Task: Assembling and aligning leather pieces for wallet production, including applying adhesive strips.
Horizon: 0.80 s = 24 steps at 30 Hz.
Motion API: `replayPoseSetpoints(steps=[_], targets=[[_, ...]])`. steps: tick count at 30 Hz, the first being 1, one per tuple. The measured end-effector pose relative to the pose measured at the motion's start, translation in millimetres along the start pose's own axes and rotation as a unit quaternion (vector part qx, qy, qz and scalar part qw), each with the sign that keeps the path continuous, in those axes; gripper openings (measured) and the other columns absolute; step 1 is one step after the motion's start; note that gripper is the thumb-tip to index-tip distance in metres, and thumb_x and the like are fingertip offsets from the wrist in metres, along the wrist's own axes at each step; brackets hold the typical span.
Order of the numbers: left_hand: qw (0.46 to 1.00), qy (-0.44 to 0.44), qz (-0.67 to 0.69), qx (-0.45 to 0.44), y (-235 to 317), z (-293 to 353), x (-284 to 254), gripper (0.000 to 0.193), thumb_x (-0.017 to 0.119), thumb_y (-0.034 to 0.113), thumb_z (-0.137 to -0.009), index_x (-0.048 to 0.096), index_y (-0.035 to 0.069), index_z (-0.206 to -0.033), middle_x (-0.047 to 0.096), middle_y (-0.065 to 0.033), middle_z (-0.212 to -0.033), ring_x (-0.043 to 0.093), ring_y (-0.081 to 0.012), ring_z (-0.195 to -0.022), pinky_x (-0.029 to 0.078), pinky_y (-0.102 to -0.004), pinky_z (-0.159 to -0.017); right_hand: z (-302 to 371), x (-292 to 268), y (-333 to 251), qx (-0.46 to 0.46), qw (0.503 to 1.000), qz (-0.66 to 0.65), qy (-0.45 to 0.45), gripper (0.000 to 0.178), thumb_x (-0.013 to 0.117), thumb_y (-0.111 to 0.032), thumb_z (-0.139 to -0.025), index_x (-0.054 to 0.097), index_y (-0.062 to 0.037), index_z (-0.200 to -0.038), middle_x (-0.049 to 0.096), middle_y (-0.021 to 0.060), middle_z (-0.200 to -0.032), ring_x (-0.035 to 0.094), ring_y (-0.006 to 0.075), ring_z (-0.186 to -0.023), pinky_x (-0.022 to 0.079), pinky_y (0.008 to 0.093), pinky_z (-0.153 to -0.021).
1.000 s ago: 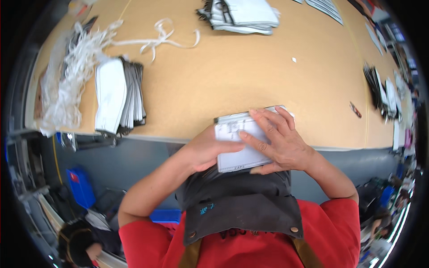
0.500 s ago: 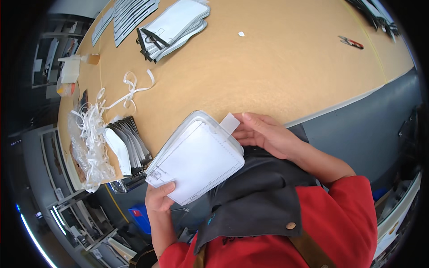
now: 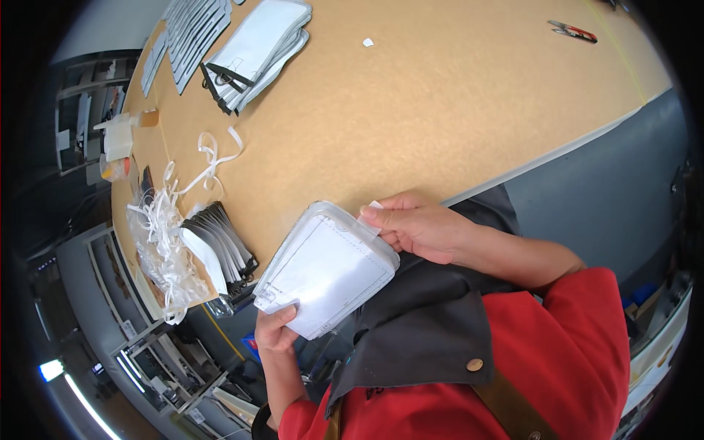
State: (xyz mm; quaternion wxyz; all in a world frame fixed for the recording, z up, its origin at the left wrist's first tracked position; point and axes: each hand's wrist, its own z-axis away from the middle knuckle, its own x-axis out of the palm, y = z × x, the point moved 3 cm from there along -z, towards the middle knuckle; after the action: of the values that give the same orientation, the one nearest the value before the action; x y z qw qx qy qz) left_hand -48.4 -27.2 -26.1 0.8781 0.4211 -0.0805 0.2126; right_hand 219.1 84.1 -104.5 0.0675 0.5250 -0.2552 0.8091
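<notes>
White panel stack lay tilted between both hands, white tab at its upper-right edge. Left hand sat at lower-left corner, thumb on top face; right hand sat at tab, thumb uppermost, fingers curled beneath. Left grip clamped on stack; right grip pinched on tab. On surface: fanned bundle left, tangled white tape beside it, red-handled snips far right.

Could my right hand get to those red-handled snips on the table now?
Probably not immediately: your right hand is pinching a white tab, and the snips lie well off across the table, though nothing visible blocks the way.
</notes>
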Motion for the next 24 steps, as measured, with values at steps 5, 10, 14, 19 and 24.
replayPoseSetpoints(steps=[5, 10, 14, 19, 24], targets=[[1.0, 0.002, -0.002, -0.008, 1.4, -4.2, -4.4, 0.073, 0.075, -0.005, -0.072, 0.046, -0.006, -0.139, 0.06, -0.02, -0.128, 0.062, -0.0331, -0.117, 0.051, -0.045, -0.099, 0.6, 0.4, -3.3, -0.006, 1.0, 0.002, -0.001, 0.042, 0.049, -0.036, -0.105, 0.062, 0.0015, -0.119, 0.07, 0.0099, -0.11, 0.067, 0.0134, -0.097, 0.052, 0.0279, -0.081], [1.0, 0.023, -0.003, 0.001, 2.4, -4.8, -5.0, 0.072, 0.076, -0.007, -0.072, 0.047, -0.005, -0.137, 0.061, -0.0193, -0.127, 0.062, -0.0325, -0.116, 0.052, -0.0445, -0.098, 0.5, 2.4, -5.1, -0.015, 1.0, 0.016, -0.002, 0.044, 0.05, -0.035, -0.105, 0.061, 0.0048, -0.12, 0.07, 0.0122, -0.109, 0.068, 0.016, -0.096, 0.053, 0.0296, -0.081], [1.0, 0.027, 0.0, -0.007, 2.9, -6.9, -6.0, 0.071, 0.074, -0.008, -0.072, 0.048, -0.005, -0.137, 0.062, -0.0192, -0.126, 0.063, -0.0327, -0.115, 0.052, -0.0445, -0.098, -1.0, -1.7, -4.1, -0.012, 0.999, 0.034, 0.019, 0.045, 0.05, -0.035, -0.105, 0.06, 0.0067, -0.12, 0.07, 0.0139, -0.109, 0.069, 0.0178, -0.097, 0.054, 0.0311, -0.081], [0.999, 0.037, -0.001, 0.003, 2.1, -7.4, -1.2, 0.071, 0.074, -0.009, -0.072, 0.047, -0.005, -0.137, 0.062, -0.0197, -0.126, 0.063, -0.0331, -0.115, 0.052, -0.0449, -0.098, -0.3, 0.8, -6.8, -0.009, 0.999, 0.027, 0.028, 0.047, 0.048, -0.036, -0.106, 0.058, 0.0064, -0.124, 0.069, 0.0136, -0.111, 0.069, 0.0175, -0.097, 0.056, 0.0307, -0.081], [0.999, 0.03, -0.016, 0.028, 1.7, -10.1, 2.9, 0.071, 0.074, -0.007, -0.072, 0.047, -0.006, -0.137, 0.062, -0.0209, -0.127, 0.062, -0.0342, -0.116, 0.05, -0.0464, -0.1, 1.3, 4.9, -9.3, -0.007, 0.997, 0.078, 0.024, 0.05, 0.041, -0.04, -0.107, 0.057, 0.0015, -0.131, 0.068, 0.0096, -0.109, 0.066, 0.0127, -0.093, 0.054, 0.0277, -0.078]])
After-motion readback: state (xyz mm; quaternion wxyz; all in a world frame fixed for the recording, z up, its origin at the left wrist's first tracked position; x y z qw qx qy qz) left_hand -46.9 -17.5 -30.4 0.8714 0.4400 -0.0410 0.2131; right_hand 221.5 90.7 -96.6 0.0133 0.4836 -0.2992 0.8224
